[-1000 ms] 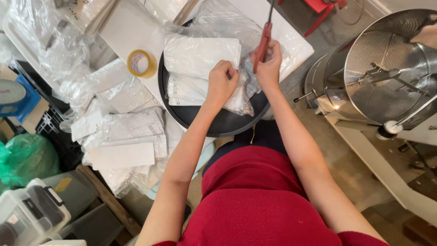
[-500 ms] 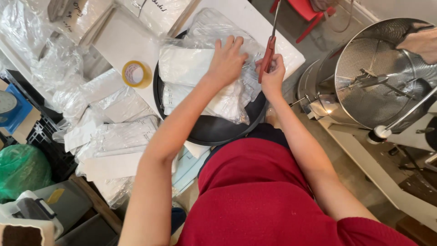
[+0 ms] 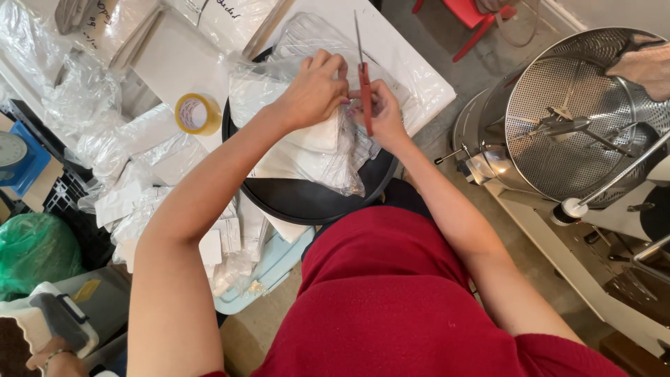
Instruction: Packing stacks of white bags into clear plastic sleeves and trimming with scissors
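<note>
A clear plastic packet of white sheets (image 3: 307, 150) is seen lying across a round black tray (image 3: 307, 202), which rests over the lap just beyond the red garment (image 3: 412, 293). A second clear, crumpled wrapper (image 3: 314, 35) is shown at the tray's far rim, on a flat white board (image 3: 412, 77). A yellow roll of tape (image 3: 197, 114) is placed on the white worktop (image 3: 174, 63) just left of the tray, and loose white sheets in clear bags (image 3: 132, 167) are heaped along the worktop's near left edge. A green bag (image 3: 31, 248) is seen at the far left. To the right, a perforated steel drum (image 3: 579, 119) is set near the tray, with a narrow strip of bare floor (image 3: 460, 77) between them.

Both forearms are extended forward, converging over the packet's top edge. The left hand (image 3: 317, 91) is laid on the packet, its fingers curled and pinching the plastic. The right hand (image 3: 384, 112) is closed around the red handles of the scissors (image 3: 364, 84), whose blades point away from the body. The two hands are almost touching.
</note>
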